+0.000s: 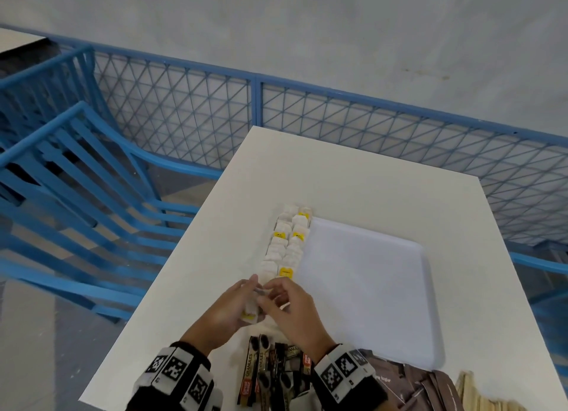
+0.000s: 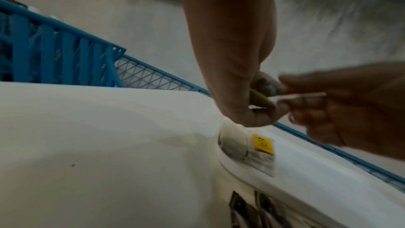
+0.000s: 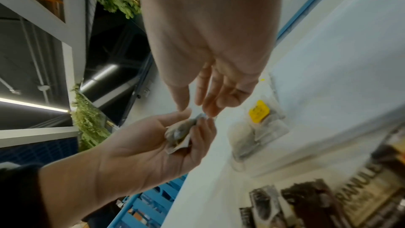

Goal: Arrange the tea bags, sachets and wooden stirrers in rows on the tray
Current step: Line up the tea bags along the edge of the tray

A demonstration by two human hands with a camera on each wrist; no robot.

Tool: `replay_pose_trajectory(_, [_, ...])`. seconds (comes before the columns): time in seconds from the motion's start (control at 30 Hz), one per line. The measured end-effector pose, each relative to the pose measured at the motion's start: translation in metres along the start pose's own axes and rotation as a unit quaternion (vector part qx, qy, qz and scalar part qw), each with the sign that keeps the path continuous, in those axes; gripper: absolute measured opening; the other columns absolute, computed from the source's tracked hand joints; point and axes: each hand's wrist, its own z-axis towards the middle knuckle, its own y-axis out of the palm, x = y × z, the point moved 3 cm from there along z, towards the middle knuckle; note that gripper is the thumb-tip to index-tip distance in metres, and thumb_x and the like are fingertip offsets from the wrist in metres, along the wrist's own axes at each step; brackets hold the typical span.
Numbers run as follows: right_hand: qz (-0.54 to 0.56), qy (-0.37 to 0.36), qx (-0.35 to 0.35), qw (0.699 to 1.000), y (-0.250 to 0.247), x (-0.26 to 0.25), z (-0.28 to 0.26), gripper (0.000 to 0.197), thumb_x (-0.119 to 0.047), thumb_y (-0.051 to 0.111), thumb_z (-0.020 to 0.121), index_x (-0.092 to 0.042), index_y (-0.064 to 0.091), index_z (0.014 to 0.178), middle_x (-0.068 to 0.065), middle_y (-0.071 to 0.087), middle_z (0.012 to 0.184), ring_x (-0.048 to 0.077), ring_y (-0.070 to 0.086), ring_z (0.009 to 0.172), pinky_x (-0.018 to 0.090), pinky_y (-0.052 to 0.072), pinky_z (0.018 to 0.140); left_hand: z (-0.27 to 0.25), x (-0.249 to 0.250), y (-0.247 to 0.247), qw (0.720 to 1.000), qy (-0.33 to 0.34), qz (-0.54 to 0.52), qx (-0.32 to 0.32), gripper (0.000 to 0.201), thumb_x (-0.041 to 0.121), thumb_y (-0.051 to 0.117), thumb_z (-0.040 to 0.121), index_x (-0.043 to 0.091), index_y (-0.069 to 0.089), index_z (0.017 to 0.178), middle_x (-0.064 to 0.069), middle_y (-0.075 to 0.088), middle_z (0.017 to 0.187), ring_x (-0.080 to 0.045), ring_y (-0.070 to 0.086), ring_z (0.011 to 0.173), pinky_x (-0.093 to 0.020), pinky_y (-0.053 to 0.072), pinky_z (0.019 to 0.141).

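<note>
Two rows of white tea bags [image 1: 287,241], some with yellow tags, lie along the left side of the white tray [image 1: 368,287]. Just before the tray's near left corner, my left hand [image 1: 250,300] holds a small bunch of tea bags [image 1: 250,313] in its curled fingers. My right hand [image 1: 266,293] pinches the top end of one tea bag [image 3: 181,133] in that bunch. The right wrist view shows my right fingertips [image 3: 208,110] meeting the bag over my left palm [image 3: 140,146]. Tea bags on the tray [image 2: 247,146] lie right under both hands.
Dark coffee sachets [image 1: 270,370] lie in a heap between my wrists at the table's near edge. Brown sugar sachets [image 1: 408,383] and wooden stirrers [image 1: 479,395] sit at the near right. Blue chairs [image 1: 76,164] and a blue mesh fence [image 1: 338,112] border the white table [image 1: 353,180].
</note>
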Motion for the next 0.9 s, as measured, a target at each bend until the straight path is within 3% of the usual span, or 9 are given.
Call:
replay_pose_trajectory(0.13, [-0.048,-0.029,-0.033,0.998,0.003,-0.003,-0.002,0.030,-0.022,0.072,0.078,-0.019,0.062,0.107,0.004,0.056,0.096,0.004,0.049,0.072,0.007,0.040,0.068,-0.010,-0.003,0.010,0.998,-0.028,-0.019,-0.059,0.050,0.050,0.028,0.097,0.019,0.063,0.114,-0.008,0.069,0.109,-0.019,0.065,0.099,-0.030,0.055,0.073])
replay_pose_trajectory(0.2, [-0.063,-0.029,-0.041,0.997,0.003,-0.001,-0.005,0.031,-0.021,0.071,0.079,-0.017,0.063,0.108,0.002,0.052,0.094,0.003,0.048,0.073,0.007,0.038,0.070,-0.013,-0.004,0.014,0.997,-0.031,-0.033,-0.068,0.055,0.054,0.025,0.095,0.017,0.064,0.108,-0.007,0.071,0.098,-0.018,0.067,0.092,-0.030,0.054,0.068])
replay_pose_trajectory(0.27, [-0.052,-0.028,-0.028,0.998,0.001,0.002,-0.008,0.019,-0.022,0.071,0.080,-0.022,0.063,0.097,-0.001,0.053,0.093,0.002,0.050,0.073,0.008,0.039,0.068,-0.017,-0.004,0.016,0.997,-0.025,-0.033,-0.069,0.055,0.053,0.025,0.096,0.015,0.064,0.104,-0.006,0.070,0.090,-0.016,0.066,0.078,-0.028,0.052,0.061])
replay_pose_trajectory(0.37, [-0.005,0.025,-0.008,1.000,-0.007,0.008,-0.010,0.010,-0.025,0.068,0.083,-0.024,0.058,0.084,-0.008,0.057,0.087,-0.001,0.053,0.072,0.011,0.042,0.065,-0.021,-0.006,0.012,0.998,-0.001,-0.033,-0.046,0.039,0.036,0.036,0.099,0.009,0.059,0.112,-0.007,0.064,0.083,-0.016,0.059,0.065,-0.027,0.048,0.058])
replay_pose_trajectory(0.43, [0.050,0.054,-0.027,0.997,-0.015,0.010,-0.011,0.013,-0.024,0.064,0.086,-0.012,0.061,0.090,-0.002,0.061,0.082,0.000,0.053,0.066,0.014,0.044,0.063,-0.024,-0.007,0.006,0.999,0.034,0.009,-0.012,0.024,0.024,0.045,0.096,0.006,0.057,0.107,-0.008,0.059,0.080,-0.016,0.058,0.064,-0.026,0.047,0.060])
replay_pose_trajectory(0.5, [0.086,0.065,-0.059,0.992,-0.020,0.010,-0.012,0.015,-0.024,0.061,0.089,-0.009,0.061,0.094,0.002,0.062,0.080,0.002,0.052,0.063,0.018,0.044,0.061,-0.027,-0.007,0.003,0.996,0.072,0.048,0.009,0.012,0.017,0.052,0.094,0.008,0.057,0.099,-0.005,0.058,0.077,-0.015,0.057,0.064,-0.024,0.045,0.060])
replay_pose_trajectory(0.6, [0.099,0.073,-0.092,0.988,-0.023,0.010,-0.014,0.011,-0.025,0.059,0.091,-0.015,0.064,0.094,0.000,0.062,0.078,0.006,0.051,0.061,0.023,0.044,0.061,-0.031,-0.008,0.004,0.986,0.121,0.115,0.017,0.011,0.016,0.058,0.091,0.010,0.061,0.100,0.004,0.060,0.066,-0.009,0.055,0.062,-0.018,0.043,0.057])
replay_pose_trajectory(0.7, [0.083,0.083,-0.097,0.988,-0.022,0.010,-0.016,0.024,-0.026,0.061,0.089,-0.003,0.061,0.091,0.004,0.057,0.075,0.011,0.050,0.064,0.028,0.043,0.063,-0.033,-0.006,0.003,0.977,0.154,0.145,0.024,0.005,0.010,0.060,0.088,0.009,0.063,0.092,0.004,0.059,0.063,-0.006,0.053,0.059,-0.015,0.041,0.054])
replay_pose_trajectory(0.9, [0.206,0.114,-0.139,0.962,-0.022,0.004,-0.023,0.010,-0.015,0.062,0.088,-0.011,0.056,0.082,-0.001,0.061,0.081,0.007,0.059,0.077,0.024,0.052,0.073,-0.035,-0.005,0.000,0.971,0.189,0.137,0.054,0.005,0.004,0.056,0.090,0.005,0.061,0.091,-0.002,0.056,0.065,-0.002,0.052,0.054,-0.014,0.041,0.053])
